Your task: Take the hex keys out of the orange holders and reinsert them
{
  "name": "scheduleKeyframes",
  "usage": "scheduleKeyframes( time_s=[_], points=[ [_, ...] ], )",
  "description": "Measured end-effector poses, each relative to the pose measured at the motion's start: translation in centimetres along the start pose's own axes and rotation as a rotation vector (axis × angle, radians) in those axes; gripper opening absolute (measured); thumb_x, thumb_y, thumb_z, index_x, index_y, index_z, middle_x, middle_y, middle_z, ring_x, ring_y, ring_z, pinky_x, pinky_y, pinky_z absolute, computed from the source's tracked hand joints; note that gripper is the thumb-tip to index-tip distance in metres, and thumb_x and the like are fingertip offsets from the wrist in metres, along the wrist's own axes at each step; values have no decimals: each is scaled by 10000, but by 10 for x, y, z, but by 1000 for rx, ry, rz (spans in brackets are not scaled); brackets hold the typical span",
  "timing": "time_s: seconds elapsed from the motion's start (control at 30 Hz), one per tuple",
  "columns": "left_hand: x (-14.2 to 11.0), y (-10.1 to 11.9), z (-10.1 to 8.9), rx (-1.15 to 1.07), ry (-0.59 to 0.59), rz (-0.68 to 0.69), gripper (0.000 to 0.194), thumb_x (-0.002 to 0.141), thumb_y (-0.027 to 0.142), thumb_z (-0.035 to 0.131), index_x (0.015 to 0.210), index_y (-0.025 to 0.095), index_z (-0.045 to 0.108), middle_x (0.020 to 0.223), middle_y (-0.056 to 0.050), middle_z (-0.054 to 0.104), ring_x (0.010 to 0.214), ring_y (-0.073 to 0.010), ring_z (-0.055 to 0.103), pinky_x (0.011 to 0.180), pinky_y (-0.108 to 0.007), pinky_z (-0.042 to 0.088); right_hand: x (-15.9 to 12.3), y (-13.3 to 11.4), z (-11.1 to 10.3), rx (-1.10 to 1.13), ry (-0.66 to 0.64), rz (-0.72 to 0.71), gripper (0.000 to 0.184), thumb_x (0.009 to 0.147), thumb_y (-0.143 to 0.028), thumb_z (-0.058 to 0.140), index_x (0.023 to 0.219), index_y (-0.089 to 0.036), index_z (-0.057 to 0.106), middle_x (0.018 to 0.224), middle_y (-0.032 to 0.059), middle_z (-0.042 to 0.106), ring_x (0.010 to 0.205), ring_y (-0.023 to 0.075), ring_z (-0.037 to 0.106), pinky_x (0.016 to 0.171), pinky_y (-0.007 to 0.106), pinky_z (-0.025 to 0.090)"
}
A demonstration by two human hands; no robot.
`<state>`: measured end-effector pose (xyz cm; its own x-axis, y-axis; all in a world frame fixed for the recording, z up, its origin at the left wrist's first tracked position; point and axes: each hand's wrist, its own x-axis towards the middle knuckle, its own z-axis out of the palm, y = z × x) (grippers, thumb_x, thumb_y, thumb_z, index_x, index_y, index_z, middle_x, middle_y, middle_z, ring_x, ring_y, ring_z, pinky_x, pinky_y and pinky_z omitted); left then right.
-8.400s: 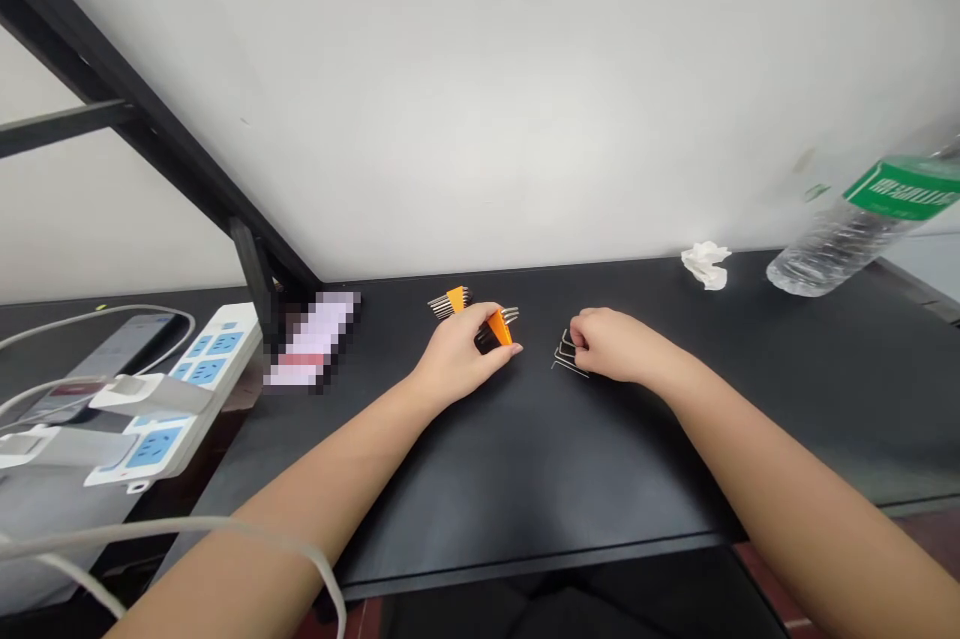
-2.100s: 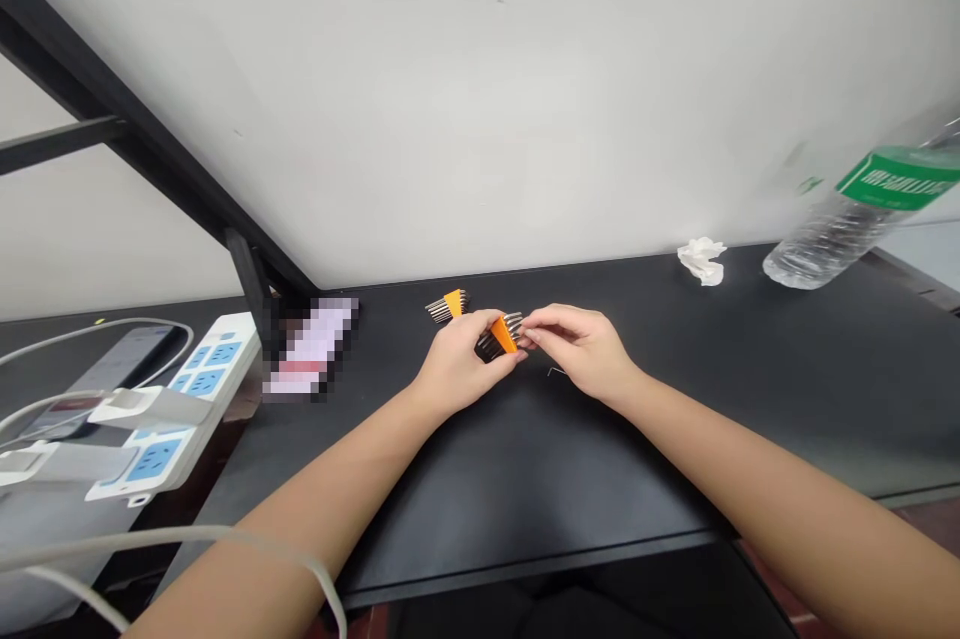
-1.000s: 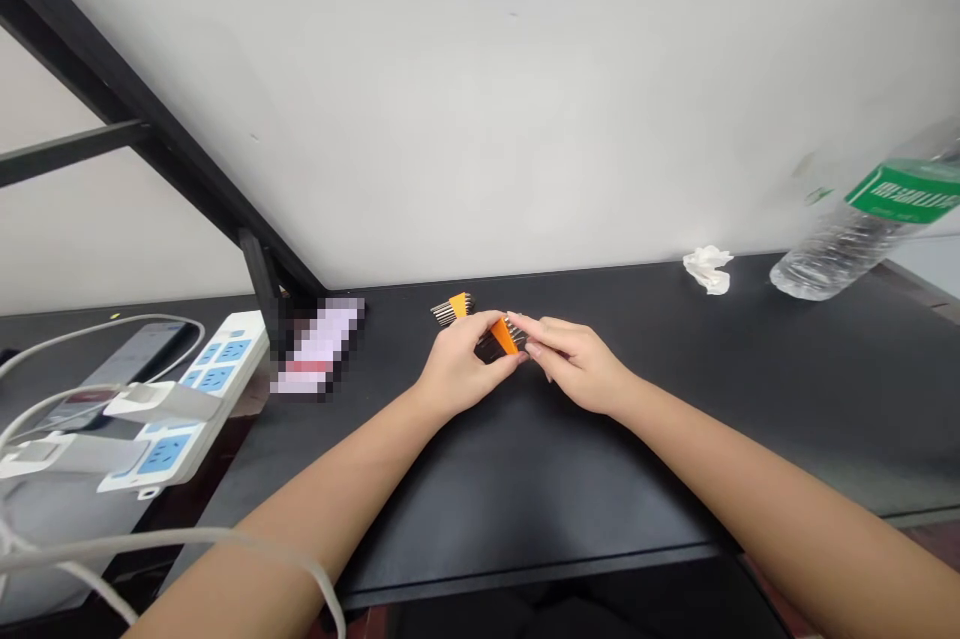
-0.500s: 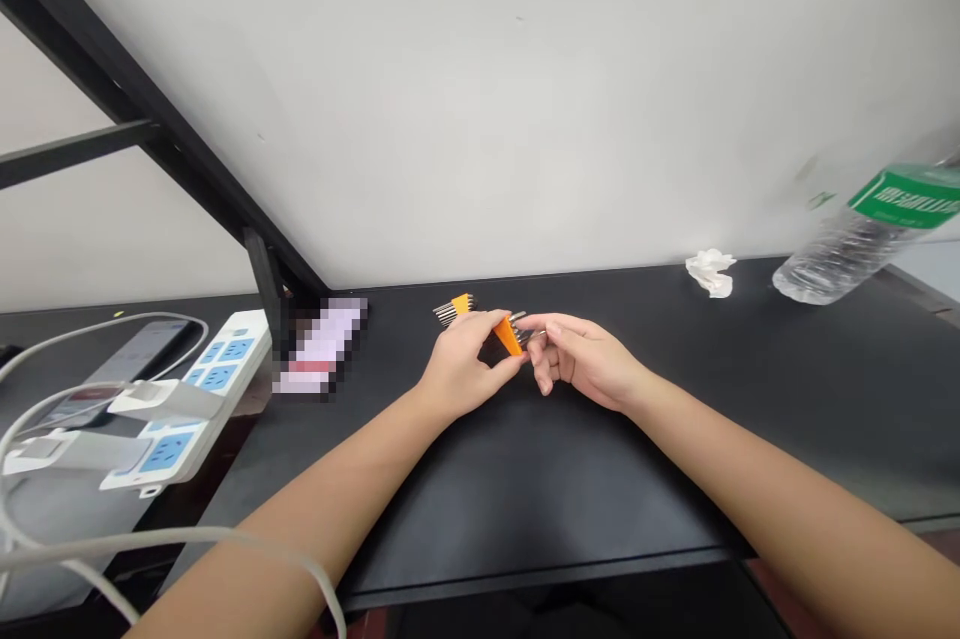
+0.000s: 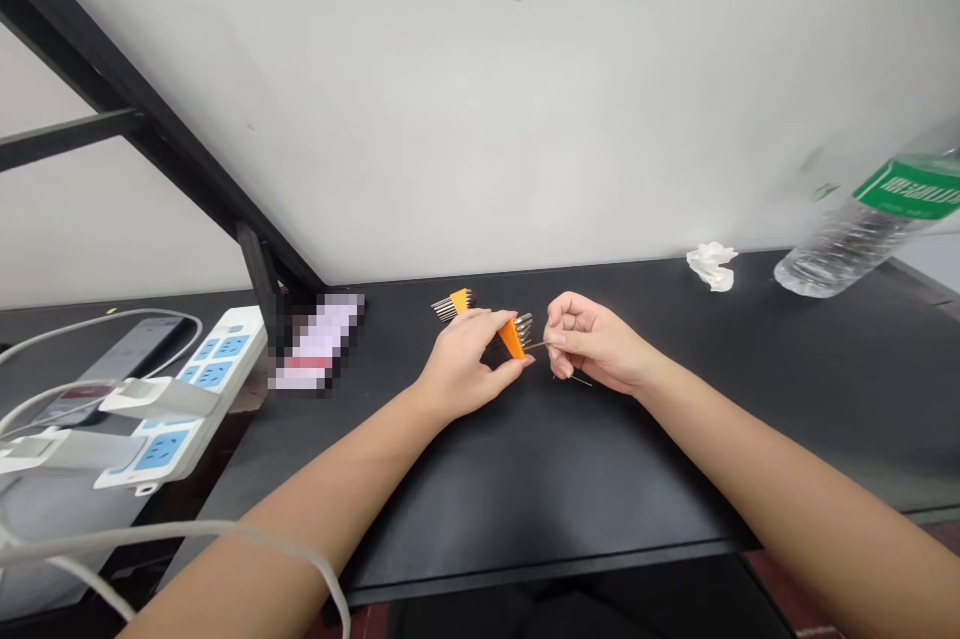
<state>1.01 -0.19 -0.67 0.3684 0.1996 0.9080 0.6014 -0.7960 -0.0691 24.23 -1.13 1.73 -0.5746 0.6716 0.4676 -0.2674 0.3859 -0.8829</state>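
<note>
My left hand (image 5: 465, 369) is closed round an orange hex key holder (image 5: 513, 336) with several silver keys standing in it, held just above the black table (image 5: 525, 479). My right hand (image 5: 592, 344) pinches a thin hex key (image 5: 537, 346) whose tip points at the holder's right side. One thin loose key (image 5: 574, 378) lies on the table under my right hand. A second orange holder with keys (image 5: 453, 303) lies farther back, near the wall.
A crumpled white tissue (image 5: 709, 264) and a clear water bottle with a green label (image 5: 870, 224) sit at the back right. A white power strip with plugs and cables (image 5: 172, 399) lies on the left beside a black frame post (image 5: 259, 279). A blurred pink object (image 5: 315, 344) rests near it.
The pile of loose keys at my right hand has shrunk to one. My right hand has drawn slightly right from the holder and now pinches a thin key toward it.
</note>
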Motion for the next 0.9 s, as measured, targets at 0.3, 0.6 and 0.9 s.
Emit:
scheduleKeyframes(
  time_s=[0.3, 0.6, 0.9],
  points=[
    [0, 3, -3, -86, -103, 45, 460, 842, 408, 777, 1235, 214, 637, 1106, -74, 768, 974, -217, 741, 918, -362, 598, 2, 4, -4, -261, -49, 2, 255, 837, -334, 814, 868, -164, 627, 746, 4, 697, 605, 128, 656, 653, 285, 534],
    [-1, 0, -1, -65, -92, -28, 462, 835, 421, 771, 1231, 217, 647, 1125, -76, 768, 980, -224, 747, 919, -355, 602, 8, 14, -1, -399, 49, 47, 294, 849, -409, 788, 807, -174, 617, 683, -9, 691, 545, 119, 635, 599, 254, 498],
    [-1, -2, 1, -56, -63, -31, 468, 835, 401, 773, 1240, 207, 638, 1119, -73, 770, 972, -222, 749, 911, -346, 609, 6, 13, 4, -191, 36, 169, 300, 846, -435, 776, 834, -150, 684, 702, 13, 680, 546, 120, 632, 569, 249, 515]
  ],
)
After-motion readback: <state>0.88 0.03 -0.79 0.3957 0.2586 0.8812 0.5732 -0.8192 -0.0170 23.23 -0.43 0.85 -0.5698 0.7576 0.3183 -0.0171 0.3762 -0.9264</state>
